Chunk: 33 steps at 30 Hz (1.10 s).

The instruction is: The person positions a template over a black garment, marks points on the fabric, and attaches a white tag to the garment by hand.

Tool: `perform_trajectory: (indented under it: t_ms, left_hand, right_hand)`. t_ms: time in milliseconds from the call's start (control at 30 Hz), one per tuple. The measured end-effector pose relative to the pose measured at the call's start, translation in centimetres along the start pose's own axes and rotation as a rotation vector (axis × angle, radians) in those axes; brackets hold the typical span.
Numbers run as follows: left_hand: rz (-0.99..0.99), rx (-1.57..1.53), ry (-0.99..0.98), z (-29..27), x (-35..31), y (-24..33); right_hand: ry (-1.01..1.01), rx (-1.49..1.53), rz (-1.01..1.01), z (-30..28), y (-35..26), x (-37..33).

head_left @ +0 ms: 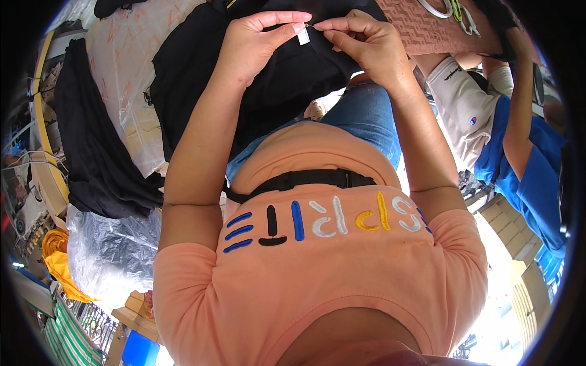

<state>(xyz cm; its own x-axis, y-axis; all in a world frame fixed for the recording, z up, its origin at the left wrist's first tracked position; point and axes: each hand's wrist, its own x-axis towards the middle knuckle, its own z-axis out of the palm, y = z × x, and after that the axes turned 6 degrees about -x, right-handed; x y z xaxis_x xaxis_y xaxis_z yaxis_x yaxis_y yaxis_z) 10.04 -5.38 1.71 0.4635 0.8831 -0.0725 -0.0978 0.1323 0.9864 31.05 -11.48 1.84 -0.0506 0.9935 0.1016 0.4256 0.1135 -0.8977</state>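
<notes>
At the top middle, my left hand is closed in a pinch, with thumb and forefinger at the upper end of a small white tag. A tiny gold-coloured bit shows at the tag's top. Just to the right, my right hand also pinches, its thumb and forefinger close to the tag. A thin dark line seems to run between the two hands, too fine to name. Under both hands spreads a black cloth garment, which hangs over toward my lap.
Clear plastic sheeting and another black cloth lie to the left, above a clear plastic bag. A reddish textured surface at upper right carries green-and-white scissors. Another person in blue is close on the right.
</notes>
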Motion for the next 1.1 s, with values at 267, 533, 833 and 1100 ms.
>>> perform_trajectory:
  t_ms: [267, 533, 833, 1100]
  left_hand:
    - [-0.016, 0.020, 0.005, 0.0, -0.1, 0.1]
    - [-0.043, 0.048, -0.004, 0.1, -0.5, 1.2]
    - [-0.087, 0.035, -0.048, 0.0, -0.6, 1.7]
    - [-0.017, 0.012, 0.046, 0.3, -0.2, 0.5]
  right_hand:
    - [0.005, -0.002, 0.012, 0.1, 0.1, 0.1]
    - [-0.018, 0.057, 0.020, -0.1, 0.3, 0.4]
    - [0.002, -0.165, -0.065, -0.4, -1.6, 1.3]
    - [0.138, -0.425, -0.282, 1.3, -4.6, 0.9]
